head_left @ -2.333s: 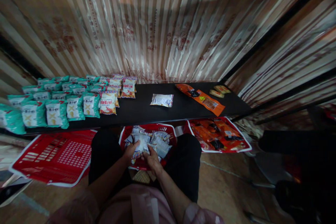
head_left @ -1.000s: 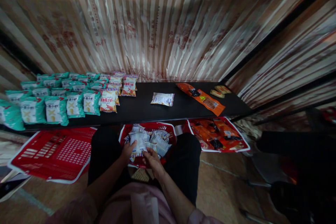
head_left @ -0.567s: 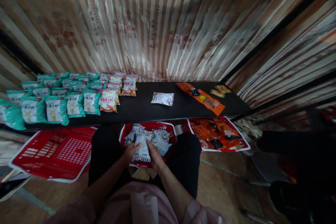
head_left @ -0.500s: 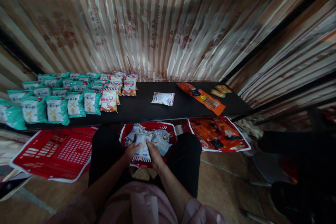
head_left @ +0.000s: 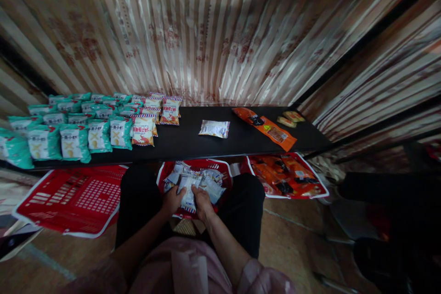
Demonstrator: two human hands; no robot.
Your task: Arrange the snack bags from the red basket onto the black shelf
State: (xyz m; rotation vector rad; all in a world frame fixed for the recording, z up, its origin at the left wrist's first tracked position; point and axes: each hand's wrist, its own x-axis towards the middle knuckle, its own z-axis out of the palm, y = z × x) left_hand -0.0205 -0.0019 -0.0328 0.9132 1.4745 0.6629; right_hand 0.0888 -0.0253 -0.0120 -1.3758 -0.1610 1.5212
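Observation:
Between my knees stands a red basket [head_left: 165, 172] filled with several white snack packets. My left hand [head_left: 172, 200] and my right hand [head_left: 202, 204] are both closed on one white packet with a red and blue striped edge [head_left: 188, 194], held over the basket's near side. Another white packet [head_left: 214, 128] lies alone on the low black shelf [head_left: 193, 144] in front of me.
Rows of teal and red-and-white snack bags [head_left: 69, 128] fill the shelf's left part. Orange packets [head_left: 265, 128] lie at its right. A red basket [head_left: 69, 197] sits on the floor at left; another holding orange packets [head_left: 285, 177] at right. A striped curtain [head_left: 220, 32] hangs behind.
Earlier my right hand was off the packet and lower; it came up and took the packet's right side. Both hands have since sunk slightly with it over the basket.

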